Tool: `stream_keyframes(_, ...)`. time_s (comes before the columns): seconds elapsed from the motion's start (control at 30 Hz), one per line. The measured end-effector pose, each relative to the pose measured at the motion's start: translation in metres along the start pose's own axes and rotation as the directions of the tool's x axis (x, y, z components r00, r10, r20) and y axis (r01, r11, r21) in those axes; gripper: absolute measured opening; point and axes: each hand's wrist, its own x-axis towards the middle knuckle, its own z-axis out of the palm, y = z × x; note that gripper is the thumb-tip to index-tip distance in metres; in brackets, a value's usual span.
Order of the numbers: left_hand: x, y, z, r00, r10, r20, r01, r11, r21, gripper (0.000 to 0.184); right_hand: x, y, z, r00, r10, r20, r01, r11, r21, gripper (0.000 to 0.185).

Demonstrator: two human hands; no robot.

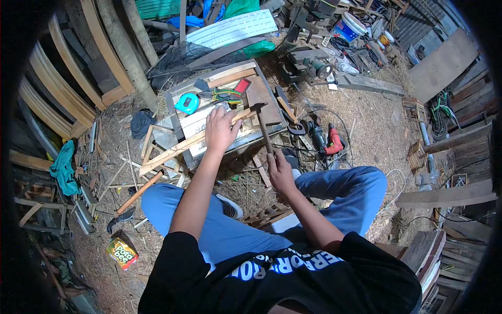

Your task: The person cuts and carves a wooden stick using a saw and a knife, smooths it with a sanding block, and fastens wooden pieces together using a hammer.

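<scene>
My left hand (220, 130) is closed over a pale wooden strip (178, 149), pressing it on the low worktable (264, 99). The strip slants from beyond the table's near left corner up to the right. In my right hand (281, 170) is the handle of a hammer (265, 133); its dark head lies at the strip's far end, and I cannot tell whether they touch. A teal tape measure (187, 103) sits on the table left of my left hand. Beyond my fingers lie yellow-and-green-handled pliers (226, 95) and a small red-and-black item (242, 86).
A red power drill (333, 140) and a dark power tool (317, 135) lie right of the table. Another hammer (138, 193) rests by my left knee, near a yellow snack packet (122, 253). Curved wooden pieces (68, 99) lean at left; a bench vise (308, 65) stands behind.
</scene>
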Motion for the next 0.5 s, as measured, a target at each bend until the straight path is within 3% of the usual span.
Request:
stream_keyframes(0.17,-0.001,0.002,-0.002,1.000,0.003,-0.011,-0.003,1.000,-0.025,0.029,-0.002,-0.004,-0.007,1.000,-0.018,0.025,0.021,0.992,-0.123,0.019)
stream_keyframes(0.27,0.002,0.000,-0.001,1.000,0.020,-0.022,-0.021,0.999,-0.028,0.030,-0.006,-0.011,-0.006,0.998,-0.041,-0.040,0.038,0.997,-0.062,0.019)
stream_keyframes(0.4,-0.001,-0.001,0.001,0.999,0.038,-0.035,-0.038,0.999,-0.012,0.033,0.000,-0.018,-0.009,1.000,-0.028,0.005,0.029,0.986,-0.166,0.019)
stream_keyframes(0.5,0.002,0.000,0.000,0.998,0.045,-0.041,-0.046,0.999,-0.022,0.031,0.003,-0.023,-0.011,0.998,-0.043,-0.050,0.037,0.992,-0.121,0.019)
